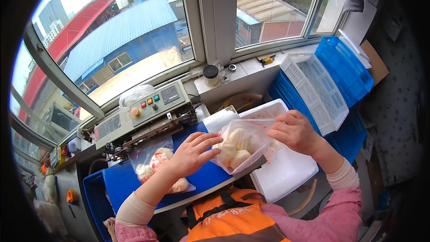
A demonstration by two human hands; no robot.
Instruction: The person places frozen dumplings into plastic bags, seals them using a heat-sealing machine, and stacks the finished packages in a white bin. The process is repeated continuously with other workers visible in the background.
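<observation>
A clear plastic bag (240, 154) of pale steamed buns stands tilted at the right end of a blue conveyor belt (124, 188). My right hand (294, 132) pinches the upper right corner of this bag between thumb and fingers. At its left side is my left hand (198, 151), fingers spread and tips against or just beside the plastic. Left of that hand, a second bag of buns (161, 161) with red print lies on the belt, partly hidden by my forearm. Behind the belt runs a band sealing machine (144, 107) with coloured buttons.
A white foam box (289, 174) adjoins the belt's right end. Stacked blue crates (346, 70) and a white crate (315, 90) rise at the right. On the windowsill stand a dark-lidded jar (211, 74) and a yellow tool (266, 60). A blue bin (92, 191) sits left.
</observation>
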